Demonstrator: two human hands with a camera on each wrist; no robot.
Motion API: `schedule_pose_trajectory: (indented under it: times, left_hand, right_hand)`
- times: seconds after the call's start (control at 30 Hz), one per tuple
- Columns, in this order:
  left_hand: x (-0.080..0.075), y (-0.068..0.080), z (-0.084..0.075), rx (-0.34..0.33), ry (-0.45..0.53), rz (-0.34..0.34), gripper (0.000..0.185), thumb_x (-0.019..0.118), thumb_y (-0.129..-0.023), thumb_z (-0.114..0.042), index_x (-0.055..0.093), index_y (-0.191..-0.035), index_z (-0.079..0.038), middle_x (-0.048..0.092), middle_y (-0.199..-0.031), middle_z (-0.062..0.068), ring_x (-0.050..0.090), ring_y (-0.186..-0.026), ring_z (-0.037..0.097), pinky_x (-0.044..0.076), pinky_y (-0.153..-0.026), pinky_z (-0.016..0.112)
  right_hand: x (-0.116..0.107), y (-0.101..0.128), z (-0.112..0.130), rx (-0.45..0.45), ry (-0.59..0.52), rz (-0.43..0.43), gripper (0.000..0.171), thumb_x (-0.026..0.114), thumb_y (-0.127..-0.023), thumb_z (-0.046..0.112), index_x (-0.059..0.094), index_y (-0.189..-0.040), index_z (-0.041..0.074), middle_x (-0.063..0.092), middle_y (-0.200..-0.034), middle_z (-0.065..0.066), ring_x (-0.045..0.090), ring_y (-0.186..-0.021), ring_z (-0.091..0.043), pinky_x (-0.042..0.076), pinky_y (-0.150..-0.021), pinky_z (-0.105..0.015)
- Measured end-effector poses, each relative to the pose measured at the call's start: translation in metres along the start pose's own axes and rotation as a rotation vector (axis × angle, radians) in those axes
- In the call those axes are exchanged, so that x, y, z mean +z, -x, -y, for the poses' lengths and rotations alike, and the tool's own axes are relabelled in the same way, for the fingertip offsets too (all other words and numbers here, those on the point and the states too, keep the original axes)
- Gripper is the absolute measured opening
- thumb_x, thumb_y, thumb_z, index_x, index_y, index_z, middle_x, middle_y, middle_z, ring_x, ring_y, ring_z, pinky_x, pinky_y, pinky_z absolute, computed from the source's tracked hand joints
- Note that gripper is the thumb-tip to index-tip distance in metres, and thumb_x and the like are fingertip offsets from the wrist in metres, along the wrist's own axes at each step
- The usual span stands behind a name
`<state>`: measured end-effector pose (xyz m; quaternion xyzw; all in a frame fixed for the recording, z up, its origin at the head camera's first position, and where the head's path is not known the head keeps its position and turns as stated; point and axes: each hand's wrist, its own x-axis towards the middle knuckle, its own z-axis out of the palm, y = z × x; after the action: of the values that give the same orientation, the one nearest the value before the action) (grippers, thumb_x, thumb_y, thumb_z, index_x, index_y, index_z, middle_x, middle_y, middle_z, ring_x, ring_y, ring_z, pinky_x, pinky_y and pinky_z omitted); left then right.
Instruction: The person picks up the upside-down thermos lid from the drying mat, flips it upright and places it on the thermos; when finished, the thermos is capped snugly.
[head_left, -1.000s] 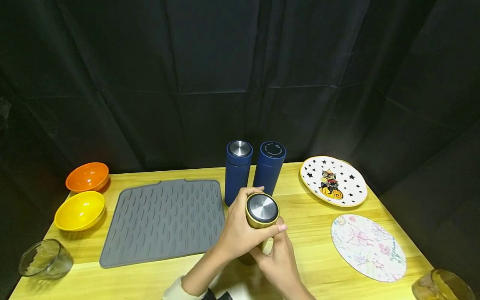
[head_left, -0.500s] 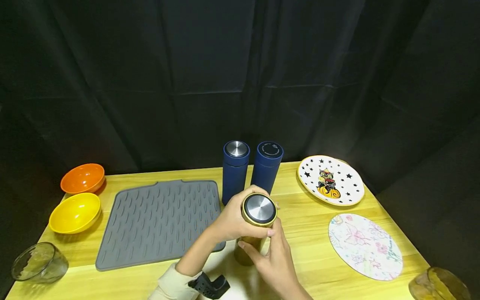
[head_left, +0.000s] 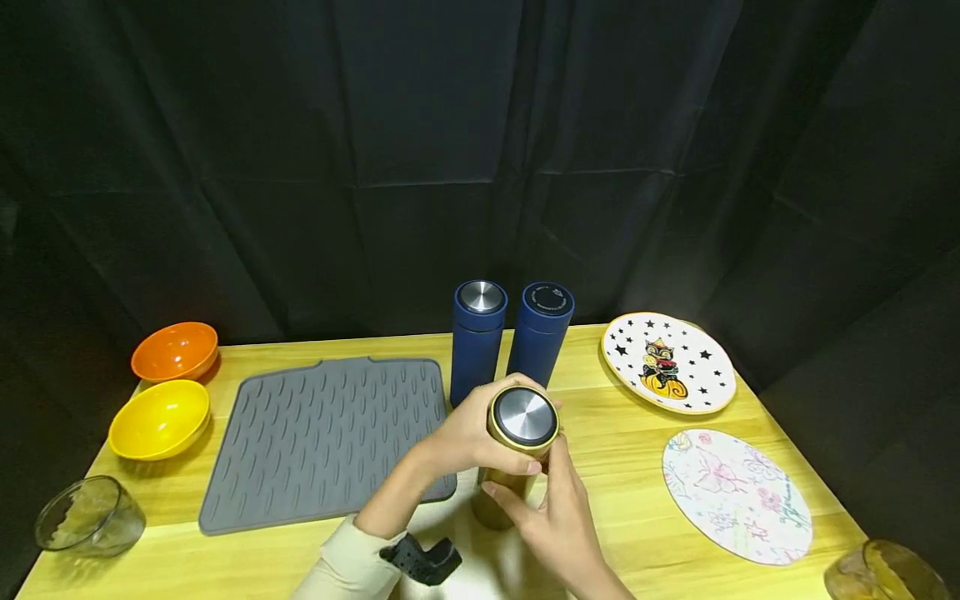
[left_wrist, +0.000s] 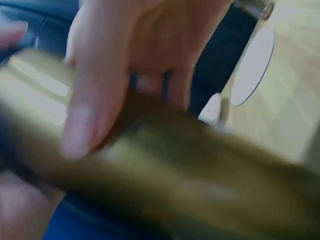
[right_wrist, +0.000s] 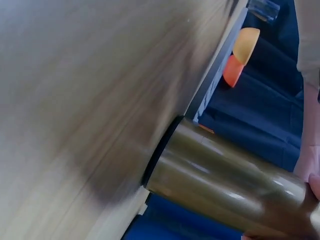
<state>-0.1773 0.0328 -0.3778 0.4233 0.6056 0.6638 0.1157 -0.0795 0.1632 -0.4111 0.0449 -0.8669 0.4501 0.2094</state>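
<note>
The left hand (head_left: 468, 433) had shifted round the gold flask's (head_left: 510, 467) cap; the right hand (head_left: 551, 517) gripped its body, upright on the table (head_left: 637, 467) — smooth, rigid metal, likely slippery.

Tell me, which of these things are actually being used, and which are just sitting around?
In use: gold metal flask with steel-topped lid; left hand grips the lid, right hand holds the body.

Lying about: two navy flasks, grey silicone mat, orange bowl, yellow bowl, starred plate, floral plate.
</note>
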Motion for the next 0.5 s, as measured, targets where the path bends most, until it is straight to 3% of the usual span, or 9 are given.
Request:
schedule_pose_trajectory:
  times: [0.07,0.13,0.27,0.33,0.37,0.43,0.5]
  left_hand:
    - [-0.005,0.0,-0.002,-0.022,-0.002,0.044,0.069,0.081,-0.068,0.001,0.051,-0.131,-0.003,0.06,-0.122,0.019,0.058,-0.108,0.012,0.051,-0.095,0.031]
    - [-0.005,0.003,-0.005,-0.024,-0.057,0.0,0.085,0.083,-0.067,-0.001,0.043,-0.141,-0.009,0.054,-0.126,0.015,0.054,-0.114,0.013,0.048,-0.1,0.033]
    - [0.011,0.015,-0.012,0.01,-0.278,-0.263,0.107,0.094,-0.058,-0.013,0.035,-0.147,-0.019,0.054,-0.128,0.005,0.05,-0.122,0.015,0.041,-0.105,0.045]
    - [0.021,0.019,-0.013,0.017,-0.38,-0.391,0.1,0.096,-0.056,-0.02,0.042,-0.141,-0.018,0.059,-0.126,0.0,0.054,-0.119,0.014,0.042,-0.103,0.044]
    - [0.024,0.02,-0.013,0.028,-0.389,-0.416,0.094,0.096,-0.058,-0.021,0.046,-0.137,-0.017,0.061,-0.125,0.001,0.056,-0.117,0.014,0.044,-0.101,0.042]
    - [0.025,0.02,-0.013,0.037,-0.323,-0.381,0.078,0.09,-0.065,-0.019,0.05,-0.132,-0.013,0.063,-0.124,0.004,0.06,-0.112,0.015,0.048,-0.097,0.036]
    - [0.019,0.018,-0.013,0.05,-0.175,-0.271,0.067,0.081,-0.071,-0.011,0.052,-0.131,-0.009,0.063,-0.125,0.011,0.061,-0.11,0.018,0.047,-0.098,0.034]
  right_hand:
    - [0.0,0.0,0.0,0.017,-0.016,0.017,0.078,0.087,-0.074,0.018,0.044,-0.139,0.015,0.063,-0.126,-0.001,0.059,-0.113,-0.016,0.049,-0.096,-0.047]
    - [0.0,0.0,-0.001,0.017,-0.024,0.028,0.079,0.087,-0.075,0.018,0.043,-0.14,0.015,0.061,-0.13,-0.002,0.059,-0.116,-0.017,0.048,-0.098,-0.048]
    - [0.0,-0.001,-0.003,-0.027,-0.01,0.017,0.082,0.087,-0.072,0.013,0.043,-0.141,0.012,0.059,-0.135,-0.005,0.057,-0.123,-0.021,0.047,-0.1,-0.05]
    - [0.001,-0.001,-0.003,-0.056,0.011,-0.004,0.081,0.087,-0.07,0.01,0.045,-0.139,0.009,0.061,-0.132,-0.007,0.058,-0.12,-0.023,0.049,-0.096,-0.05]
    - [0.0,-0.001,-0.003,-0.063,0.017,-0.013,0.081,0.087,-0.07,0.008,0.045,-0.139,0.007,0.061,-0.131,-0.008,0.059,-0.118,-0.023,0.05,-0.094,-0.049]
    - [0.0,-0.001,-0.003,-0.057,0.02,-0.019,0.082,0.087,-0.069,0.008,0.044,-0.139,0.006,0.061,-0.132,-0.009,0.059,-0.118,-0.024,0.05,-0.095,-0.05]
    - [-0.001,-0.001,-0.003,-0.028,0.004,-0.007,0.082,0.087,-0.071,0.011,0.043,-0.141,0.008,0.06,-0.132,-0.01,0.058,-0.118,-0.023,0.049,-0.095,-0.051]
